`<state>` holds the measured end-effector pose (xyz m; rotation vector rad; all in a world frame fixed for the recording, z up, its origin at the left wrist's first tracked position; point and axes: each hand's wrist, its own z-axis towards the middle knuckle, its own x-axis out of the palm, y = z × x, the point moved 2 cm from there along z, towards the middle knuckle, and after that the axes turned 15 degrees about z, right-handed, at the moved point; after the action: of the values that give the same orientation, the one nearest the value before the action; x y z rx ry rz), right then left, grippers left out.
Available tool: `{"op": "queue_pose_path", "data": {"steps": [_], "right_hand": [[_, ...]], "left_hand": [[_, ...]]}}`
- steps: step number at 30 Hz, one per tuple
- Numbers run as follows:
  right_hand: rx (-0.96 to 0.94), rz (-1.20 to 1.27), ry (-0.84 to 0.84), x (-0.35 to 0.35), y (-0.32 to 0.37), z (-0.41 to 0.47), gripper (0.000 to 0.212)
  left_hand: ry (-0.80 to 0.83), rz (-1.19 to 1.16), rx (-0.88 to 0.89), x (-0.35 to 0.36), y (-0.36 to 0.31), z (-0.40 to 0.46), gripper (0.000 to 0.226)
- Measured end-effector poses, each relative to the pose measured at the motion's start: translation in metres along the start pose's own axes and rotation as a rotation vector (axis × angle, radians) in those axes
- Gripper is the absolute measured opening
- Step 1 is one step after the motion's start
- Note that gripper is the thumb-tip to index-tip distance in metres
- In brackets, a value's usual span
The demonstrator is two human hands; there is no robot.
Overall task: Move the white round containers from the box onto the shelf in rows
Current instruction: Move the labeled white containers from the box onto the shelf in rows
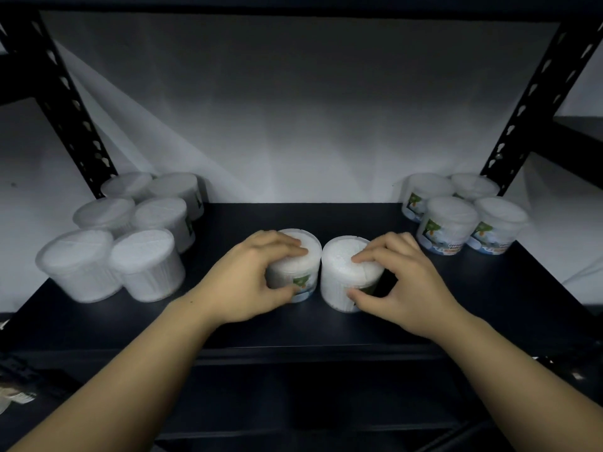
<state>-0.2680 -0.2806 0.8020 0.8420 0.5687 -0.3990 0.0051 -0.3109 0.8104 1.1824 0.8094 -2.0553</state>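
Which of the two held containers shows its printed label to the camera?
The container in the left hand, left of the pair: a green label patch shows on its front. The one in the right hand shows mostly plain white from here.

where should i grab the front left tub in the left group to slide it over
Take the front-left tub by its round side wall just under the lid, coming from the front and above. It stands upright at the shelf's front corner; a neighbouring tub crowds its right side, and others sit behind.
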Motion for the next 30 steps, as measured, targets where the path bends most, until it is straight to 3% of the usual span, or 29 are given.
{"op": "queue_pose_path", "data": {"steps": [5,9,17,25,30], "right_hand": [[0.029,0.1,0.096,-0.014,-0.012,-0.001,0.054],[0.045,0.097,0.073,-0.013,-0.015,-0.004,0.052],[0.031,-0.024,-0.107,0.011,-0.003,-0.002,0.047],[-0.001,0.106,-0.002,-0.006,-0.008,-0.001,0.053],[0.026,0.08,-0.006,-0.011,-0.018,-0.003,0.038]], "left_hand": [[-0.1,0.205,-0.097,0.015,-0.019,0.005,0.056],[-0.121,0.153,-0.105,0.015,-0.016,0.004,0.042],[-0.011,-0.05,-0.018,0.003,0.014,-0.001,0.041],[-0.142,0.168,-0.158,0.012,-0.004,0.002,0.055],[-0.132,0.14,-0.148,0.012,-0.001,0.005,0.042]]}}
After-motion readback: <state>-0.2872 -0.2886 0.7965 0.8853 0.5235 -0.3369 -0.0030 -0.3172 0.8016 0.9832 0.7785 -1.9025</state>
